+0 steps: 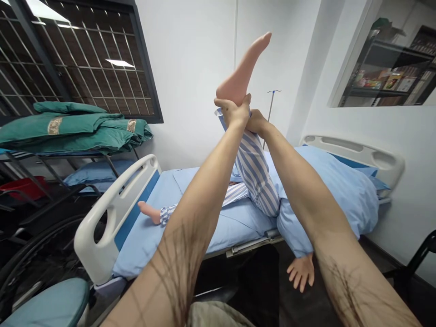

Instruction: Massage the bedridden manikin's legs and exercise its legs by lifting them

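A mannequin's leg in blue-and-white striped trousers (257,170) is raised above the bed, its bare foot (243,70) pointing up. My left hand (235,109) is wrapped round the ankle, just below the heel. Beside it, slightly lower, my right hand (255,121) grips the same leg at the striped cuff, its fingers partly hidden behind the leg. The mannequin's other foot (151,212) lies on the light blue sheet (136,245) near the footboard. A mannequin hand (302,272) hangs over the near bed edge from a blue sleeve.
The white footboard (90,222) stands at left, the headboard (357,152) at right. A wheelchair wheel (44,259) and a teal stool (51,304) are at lower left. Green bedding (78,131) lies under the window. A drip stand (270,109) rises behind the bed.
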Available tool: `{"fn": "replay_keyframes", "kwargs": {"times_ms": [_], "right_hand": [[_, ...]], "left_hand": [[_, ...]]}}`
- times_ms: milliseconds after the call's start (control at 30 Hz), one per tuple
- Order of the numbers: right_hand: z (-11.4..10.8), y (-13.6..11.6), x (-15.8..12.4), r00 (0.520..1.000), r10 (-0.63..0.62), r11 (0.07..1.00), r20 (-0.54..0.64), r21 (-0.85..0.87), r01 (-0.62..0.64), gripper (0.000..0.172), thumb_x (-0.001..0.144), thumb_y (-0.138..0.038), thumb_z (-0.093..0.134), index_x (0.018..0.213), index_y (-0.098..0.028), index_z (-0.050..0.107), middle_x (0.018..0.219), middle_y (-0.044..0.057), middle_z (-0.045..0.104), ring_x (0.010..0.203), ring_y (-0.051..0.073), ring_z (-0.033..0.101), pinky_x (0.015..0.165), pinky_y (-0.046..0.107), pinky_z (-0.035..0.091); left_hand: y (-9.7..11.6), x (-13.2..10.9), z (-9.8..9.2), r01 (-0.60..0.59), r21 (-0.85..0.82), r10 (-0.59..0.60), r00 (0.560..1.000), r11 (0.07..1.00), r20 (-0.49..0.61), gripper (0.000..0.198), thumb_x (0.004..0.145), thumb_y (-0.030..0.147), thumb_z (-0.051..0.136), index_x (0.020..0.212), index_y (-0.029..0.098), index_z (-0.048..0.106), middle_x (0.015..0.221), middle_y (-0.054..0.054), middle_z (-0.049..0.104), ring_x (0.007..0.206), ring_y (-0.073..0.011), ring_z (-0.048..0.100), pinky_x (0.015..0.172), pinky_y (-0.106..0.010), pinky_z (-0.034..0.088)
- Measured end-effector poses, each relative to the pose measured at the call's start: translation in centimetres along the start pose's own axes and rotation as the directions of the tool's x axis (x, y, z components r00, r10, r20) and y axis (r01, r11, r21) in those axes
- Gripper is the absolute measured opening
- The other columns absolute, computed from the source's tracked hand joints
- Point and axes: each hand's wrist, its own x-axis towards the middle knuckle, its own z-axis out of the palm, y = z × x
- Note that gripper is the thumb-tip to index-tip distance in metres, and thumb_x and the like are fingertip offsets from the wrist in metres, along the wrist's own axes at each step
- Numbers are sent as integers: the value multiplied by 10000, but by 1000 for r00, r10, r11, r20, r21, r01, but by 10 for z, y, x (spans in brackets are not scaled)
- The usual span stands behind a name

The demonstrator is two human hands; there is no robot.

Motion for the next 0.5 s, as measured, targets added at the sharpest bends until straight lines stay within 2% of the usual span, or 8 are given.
{"fn": "replay_keyframes", "kwargs": {"times_ms": [133,267,367,500], "right_hand": [[21,-2,5,1000,-2,1000,6,-8,3,439,813,-328,618,1017,57,671,1117,211,728,999,215,704,822,246,502],[55,-6,13,999,-33,999,24,-37,34,381,753,-290,725,1046,-48,726,1089,132,762,1006,261,712,880,312,530],[86,-11,18,995,-42,992,90,-111,52,359,744,-328,739,1013,-92,739,1050,99,769,1013,268,714,872,292,524],[133,-19,14,979,-62,976,196,-194,101,412,755,-399,710,1047,-109,717,1029,105,765,995,228,710,815,237,482]], "left_hand": [[-5,8,-22,19,62,-17,999,998,-39,827,800,433,807,1357,135,272,1370,-192,577,1323,-251,576,1150,-413,443],[-25,24,-51,88,62,-82,992,994,-94,793,769,425,831,1327,148,340,1341,-188,607,1296,-250,600,1112,-394,479],[-44,35,-80,127,23,-122,979,992,-164,772,745,412,845,1302,153,377,1326,-185,618,1290,-248,605,1085,-384,498],[-77,46,-128,166,-9,-161,943,986,-293,778,649,367,905,1229,171,425,1291,-150,627,1222,-248,634,1048,-392,511]]}}
